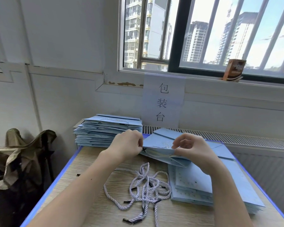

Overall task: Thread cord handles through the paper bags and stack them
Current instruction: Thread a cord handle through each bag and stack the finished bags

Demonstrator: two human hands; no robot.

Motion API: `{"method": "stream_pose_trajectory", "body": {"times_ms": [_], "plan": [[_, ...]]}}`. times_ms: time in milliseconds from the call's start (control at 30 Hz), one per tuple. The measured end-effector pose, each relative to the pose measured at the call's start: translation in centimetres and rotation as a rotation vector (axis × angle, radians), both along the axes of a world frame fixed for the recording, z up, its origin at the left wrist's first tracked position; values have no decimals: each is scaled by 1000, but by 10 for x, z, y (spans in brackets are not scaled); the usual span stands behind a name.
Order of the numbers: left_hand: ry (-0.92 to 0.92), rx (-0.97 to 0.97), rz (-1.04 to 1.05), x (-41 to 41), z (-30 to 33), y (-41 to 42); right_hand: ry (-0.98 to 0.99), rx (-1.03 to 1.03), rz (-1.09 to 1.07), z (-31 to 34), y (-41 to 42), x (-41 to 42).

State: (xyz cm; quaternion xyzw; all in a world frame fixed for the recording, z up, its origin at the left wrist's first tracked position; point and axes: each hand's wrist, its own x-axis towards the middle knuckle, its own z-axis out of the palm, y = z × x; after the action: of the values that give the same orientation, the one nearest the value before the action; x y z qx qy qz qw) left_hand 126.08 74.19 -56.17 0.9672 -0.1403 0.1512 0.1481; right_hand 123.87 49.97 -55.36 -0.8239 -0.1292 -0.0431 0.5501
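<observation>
- We hold a flat light-blue paper bag (161, 147) above the wooden table (92, 163), between both hands.
- Our left hand (126, 145) pinches the bag's left edge, where a black cord tip (144, 149) shows.
- Our right hand (190, 148) curls its fingers on the bag's right end.
- Loose twisted cords (143, 187) lie tangled on the table, just below the bag.
- Unthreaded bags (203, 185) lie stacked at right, partly under our right forearm.
- A finished stack (105, 130) sits at the far left, well apart.
- A paper sign (162, 102) hangs behind; a small carton (234, 70) stands on the windowsill.
</observation>
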Motion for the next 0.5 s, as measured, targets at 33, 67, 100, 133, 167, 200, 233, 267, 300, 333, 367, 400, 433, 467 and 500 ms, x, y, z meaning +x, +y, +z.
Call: {"method": "stream_pose_trajectory", "body": {"times_ms": [33, 67, 100, 133, 167, 200, 233, 267, 300, 333, 367, 400, 433, 467, 500], "plan": [[10, 7, 17, 1, -1, 0, -5, 0, -1, 0, 0, 0], [17, 5, 33, 3, -2, 0, -7, -2, -5, -1, 0, 0], [24, -5, 44, 4, -3, 0, -8, 0, -8, -1, 0, 1], [35, -21, 50, 5, -4, -1, -9, 4, -11, -1, -1, 1], [52, -38, 51, 6, -5, -2, -10, 6, -13, -1, -1, 1], [69, -51, 52, 7, -6, -3, -11, 6, -15, -1, -1, 2], [80, -61, 53, 7, -6, -4, -12, 5, -17, -1, 0, 2], [87, -70, 56, 7, -7, -5, -11, 6, -19, -1, 0, 1], [100, -82, 57, 7, -8, -6, -11, 5, -22, -1, 0, 1], [121, -94, 55, 8, -9, -6, -11, 5, -23, 0, 0, 1], [143, -104, 54, 8, -11, -6, -11, 4, -24, 0, 0, 1], [152, -110, 60, 8, -12, -7, -12, 5, -22, 0, 0, 1], [143, -112, 75, 8, -14, -9, -14, 6, -20, 0, 0, 0], [117, -107, 100, 7, -16, -11, -16, 5, -20, 0, 0, 0], [79, -91, 131, 7, -18, -15, -18, 1, -21, 0, 0, 0]]}}
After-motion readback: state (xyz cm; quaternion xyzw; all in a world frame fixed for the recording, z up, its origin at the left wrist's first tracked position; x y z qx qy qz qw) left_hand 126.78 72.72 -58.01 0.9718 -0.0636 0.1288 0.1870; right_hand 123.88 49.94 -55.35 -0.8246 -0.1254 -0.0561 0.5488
